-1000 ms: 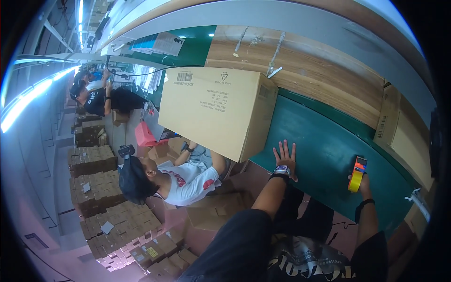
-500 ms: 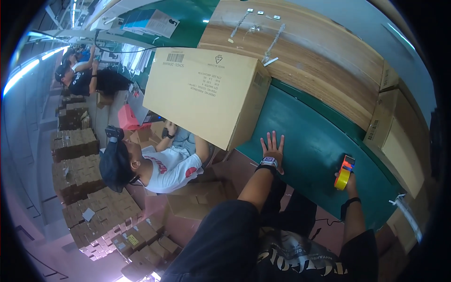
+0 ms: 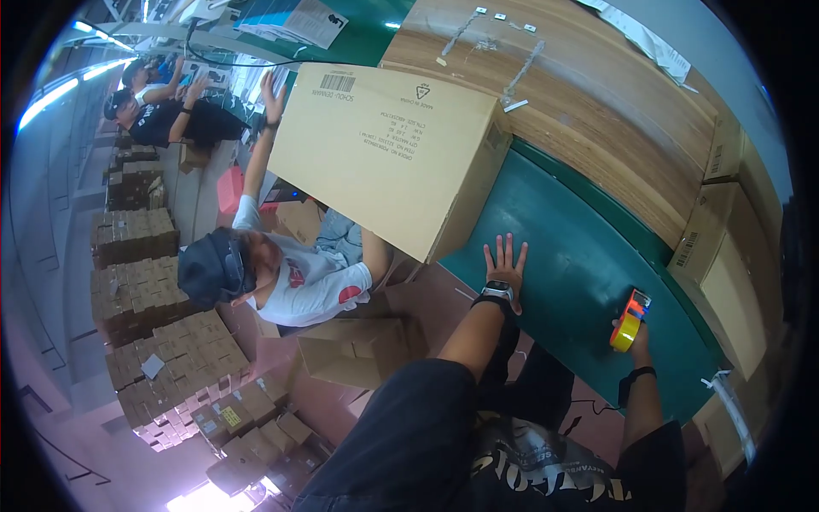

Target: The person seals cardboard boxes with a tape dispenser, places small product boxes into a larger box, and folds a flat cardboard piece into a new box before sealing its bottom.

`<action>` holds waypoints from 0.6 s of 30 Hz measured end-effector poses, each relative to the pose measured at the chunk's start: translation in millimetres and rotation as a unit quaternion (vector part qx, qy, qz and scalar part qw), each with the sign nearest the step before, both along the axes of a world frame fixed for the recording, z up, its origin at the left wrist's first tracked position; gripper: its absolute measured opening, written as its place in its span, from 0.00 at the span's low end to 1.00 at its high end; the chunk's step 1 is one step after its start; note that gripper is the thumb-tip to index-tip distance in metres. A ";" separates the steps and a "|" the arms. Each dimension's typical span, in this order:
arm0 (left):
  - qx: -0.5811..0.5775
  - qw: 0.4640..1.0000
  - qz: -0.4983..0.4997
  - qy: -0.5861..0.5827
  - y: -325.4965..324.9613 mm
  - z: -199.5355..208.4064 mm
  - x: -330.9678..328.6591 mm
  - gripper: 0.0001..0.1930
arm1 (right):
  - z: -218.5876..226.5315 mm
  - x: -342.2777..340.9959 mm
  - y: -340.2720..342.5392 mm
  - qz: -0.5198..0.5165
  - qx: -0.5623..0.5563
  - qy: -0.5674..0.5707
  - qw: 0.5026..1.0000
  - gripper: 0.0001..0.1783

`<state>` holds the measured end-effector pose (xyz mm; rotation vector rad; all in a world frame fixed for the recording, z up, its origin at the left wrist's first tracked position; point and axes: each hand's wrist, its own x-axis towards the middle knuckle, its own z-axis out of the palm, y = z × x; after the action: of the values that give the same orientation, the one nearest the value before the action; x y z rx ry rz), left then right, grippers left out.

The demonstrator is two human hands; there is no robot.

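Note:
My left hand [image 3: 506, 266] rests on the green tabletop [image 3: 563, 247], fingers spread, a smartwatch on its wrist. At the right, my right hand [image 3: 638, 337] grips a tape dispenser [image 3: 632, 319] with a red frame and a yellow roll, above the same surface. Part of that hand is hidden behind the roll. Beyond my left hand stands a large cardboard carton [image 3: 375, 154] with printing on its side, apart from my fingers. A co-worker [image 3: 299, 282] in a white shirt and dark cap has one raised hand [image 3: 274, 98] at the carton's far left edge.
Wooden panel [image 3: 580, 102] borders the table's far side. More cartons [image 3: 717, 247] stand at the right edge. An opened box [image 3: 354, 350] lies on the floor beside the co-worker. Stacked cartons [image 3: 179, 367] line the left, and another person [image 3: 162, 119] works farther back.
The co-worker has raised an arm from the lap to the carton's far left edge. The view has shifted slightly. My hands stay in about the same places, and the tape dispenser tilts a little.

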<state>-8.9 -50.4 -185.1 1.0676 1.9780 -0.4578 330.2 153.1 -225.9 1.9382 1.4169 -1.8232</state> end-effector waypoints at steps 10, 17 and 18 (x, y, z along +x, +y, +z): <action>0.009 1.000 -0.006 0.010 -1.6 1.5 3.8 0.86 | -10.1 7.3 1.4 0.016 0.016 0.032 0.999 0.20; -0.004 1.000 0.001 0.015 -2.3 3.6 4.1 0.85 | -4.4 5.9 -2.6 0.008 -0.017 0.016 1.000 0.18; -0.003 1.000 -0.002 0.014 -0.3 2.9 4.1 0.85 | -5.6 8.3 -1.3 0.004 -0.015 0.017 1.000 0.18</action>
<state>-4.8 -50.7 -182.2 1.0660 1.9978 -0.4818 338.5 151.8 -231.5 1.8930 1.3973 -1.8707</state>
